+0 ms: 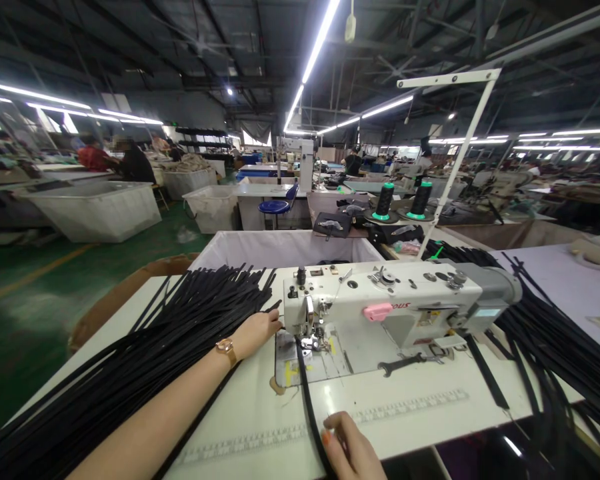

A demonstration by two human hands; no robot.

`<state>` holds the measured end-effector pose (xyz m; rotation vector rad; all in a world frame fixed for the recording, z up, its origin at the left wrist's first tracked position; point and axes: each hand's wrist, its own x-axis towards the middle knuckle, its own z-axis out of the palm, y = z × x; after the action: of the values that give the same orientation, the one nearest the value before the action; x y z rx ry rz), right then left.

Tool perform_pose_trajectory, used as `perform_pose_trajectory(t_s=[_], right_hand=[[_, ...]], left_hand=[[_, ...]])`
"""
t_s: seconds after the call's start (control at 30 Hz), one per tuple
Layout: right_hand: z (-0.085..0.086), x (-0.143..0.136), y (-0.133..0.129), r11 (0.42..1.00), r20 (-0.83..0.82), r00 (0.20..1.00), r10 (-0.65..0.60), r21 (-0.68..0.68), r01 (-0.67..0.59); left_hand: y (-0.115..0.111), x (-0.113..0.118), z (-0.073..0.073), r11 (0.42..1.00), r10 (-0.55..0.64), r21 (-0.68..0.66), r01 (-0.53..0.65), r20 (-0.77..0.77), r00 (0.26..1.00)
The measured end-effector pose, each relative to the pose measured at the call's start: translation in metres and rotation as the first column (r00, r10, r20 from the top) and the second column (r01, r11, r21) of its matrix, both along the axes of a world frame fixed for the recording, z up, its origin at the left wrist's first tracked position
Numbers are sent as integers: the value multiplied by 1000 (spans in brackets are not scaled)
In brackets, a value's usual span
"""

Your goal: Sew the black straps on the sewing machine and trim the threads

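Note:
A white sewing machine (340, 293) stands on the table. A narrow black strap (305, 387) runs from under its presser foot (310, 343) toward the table's front edge. My right hand (353, 448) is curled at the near part of this strap, thumb and forefinger closed on it. Left of the needle, my left hand (257, 335), with a watch on the wrist, has its fingers pinched together on another black strap, whose length trails under the forearm. Beside that arm lies a thick bundle of black straps (180, 333).
A wrench (403, 364) rests on the machine bed, and a measuring tape (260, 437) crosses the tabletop. More black straps (555, 340) hang at the right. Thread cones (384, 200) stand behind the machine. Beyond are a white bin (100, 210), a blue stool (275, 207) and several people.

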<state>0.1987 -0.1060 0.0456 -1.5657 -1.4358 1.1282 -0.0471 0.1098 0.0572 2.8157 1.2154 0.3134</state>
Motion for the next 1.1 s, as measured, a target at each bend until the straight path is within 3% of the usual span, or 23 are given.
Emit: perform_pose_trajectory(t_s=[0.07,0.17,0.27,0.37,0.6,0.9,1.1], right_hand=[[8,-15,14,981,-292,953,82,-144,-128],[12,-41,43,916,-641,767,-19,-318,-243],[7,-62,76,851,-779,587,-222,-449,-274],[-2,-74,107,823,-810,504,-299,-486,-293],[-16,-78,144,796,-848,417,-328,-485,-361],[-18,-71,152,755,-866,389,-315,-477,-450],[-21,-74,155,768,-882,355,-310,-452,-453]], left_hand=[[-19,-6,-4,999,33,-25,-34,-28,999],[-40,-7,-12,993,95,-71,-98,-51,994],[-47,-6,-16,980,168,-102,-171,-38,985],[-44,-6,-16,971,207,-118,-208,-19,978],[-42,-9,-11,981,158,-112,-159,-15,987],[-41,-7,-10,993,107,-42,-109,-45,993],[-43,-8,-9,997,75,13,-75,-80,994]])
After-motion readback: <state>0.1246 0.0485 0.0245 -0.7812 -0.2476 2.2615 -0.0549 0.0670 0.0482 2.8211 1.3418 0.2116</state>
